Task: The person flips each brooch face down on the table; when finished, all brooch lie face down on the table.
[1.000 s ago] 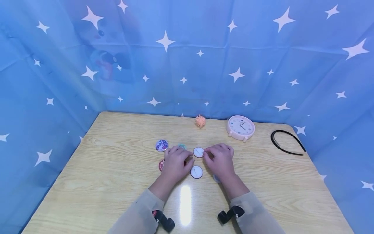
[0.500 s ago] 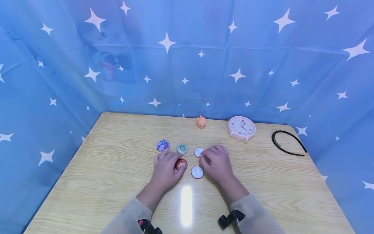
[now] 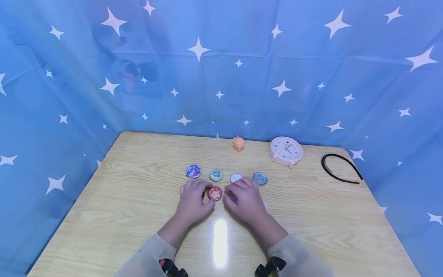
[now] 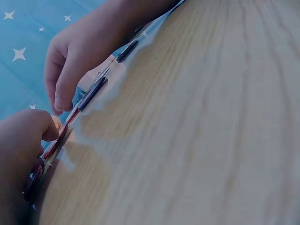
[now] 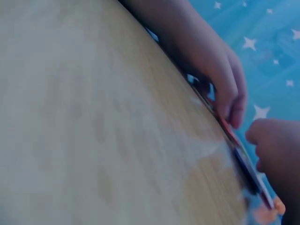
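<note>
Round button badges lie on the wooden table. My left hand (image 3: pixel 194 202) rests beside a red badge (image 3: pixel 215 193), its thumb and fingers loosely curved apart. Another red badge (image 3: pixel 203 195) is mostly covered by that hand. My right hand (image 3: pixel 243 200) is curved over a dark-looking badge (image 3: pixel 233 199), mostly hidden; the left wrist view shows its fingertips pointing down, with no badge pinched between them. Behind lie a purple badge (image 3: pixel 193 171), a teal badge (image 3: pixel 216 175), a white pin-backed badge (image 3: pixel 236 177) and a blue-grey badge (image 3: pixel 260 179). One more badge (image 3: pixel 265 206) peeks out past my right hand.
A pink alarm clock (image 3: pixel 285 151) lies face up at the back, with a fuzzy orange ball (image 3: pixel 238 143) to its left. A black headband (image 3: pixel 340 168) is near the right edge. The starry blue curtain (image 3: pixel 221 69) hangs behind the table (image 3: pixel 121 215).
My left hand has moved left, uncovering the teal badge and one red badge. My right hand has moved off the back white badge to the front one, uncovering the blue-grey badge.
</note>
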`<act>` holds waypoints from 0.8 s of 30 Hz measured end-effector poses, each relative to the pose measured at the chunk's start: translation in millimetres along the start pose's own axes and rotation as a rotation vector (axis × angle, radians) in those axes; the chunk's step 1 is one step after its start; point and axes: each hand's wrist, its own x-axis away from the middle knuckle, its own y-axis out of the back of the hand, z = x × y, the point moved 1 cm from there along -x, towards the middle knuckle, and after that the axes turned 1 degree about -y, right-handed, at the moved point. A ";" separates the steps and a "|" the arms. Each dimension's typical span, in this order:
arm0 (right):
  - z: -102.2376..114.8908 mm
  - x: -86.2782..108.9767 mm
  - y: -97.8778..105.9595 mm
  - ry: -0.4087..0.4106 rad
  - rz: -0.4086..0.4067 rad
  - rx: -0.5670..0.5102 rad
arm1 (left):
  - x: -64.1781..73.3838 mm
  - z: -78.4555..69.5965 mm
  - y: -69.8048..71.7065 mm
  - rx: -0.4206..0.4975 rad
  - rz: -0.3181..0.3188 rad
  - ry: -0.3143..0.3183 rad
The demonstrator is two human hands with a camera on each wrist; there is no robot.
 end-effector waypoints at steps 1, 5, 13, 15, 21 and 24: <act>3.1 0.8 -0.9 -0.012 0.031 -0.001 | 0.2 0.2 -0.1 0.001 0.001 0.003; 12.5 2.9 -2.2 -0.060 0.136 0.015 | 0.5 0.5 0.2 0.001 -0.001 0.003; 16.5 3.0 -1.3 -0.098 0.248 0.050 | 0.7 0.8 2.3 -0.007 0.001 -0.005; 16.9 2.6 -1.1 -0.104 0.272 0.051 | 0.7 1.1 2.1 -0.012 0.004 -0.003; 15.9 3.3 -1.6 -0.120 0.280 0.044 | -1.0 1.2 1.7 0.015 0.025 0.002; 15.1 4.2 -1.7 -0.127 0.253 0.011 | -2.2 1.0 2.0 0.040 0.045 0.004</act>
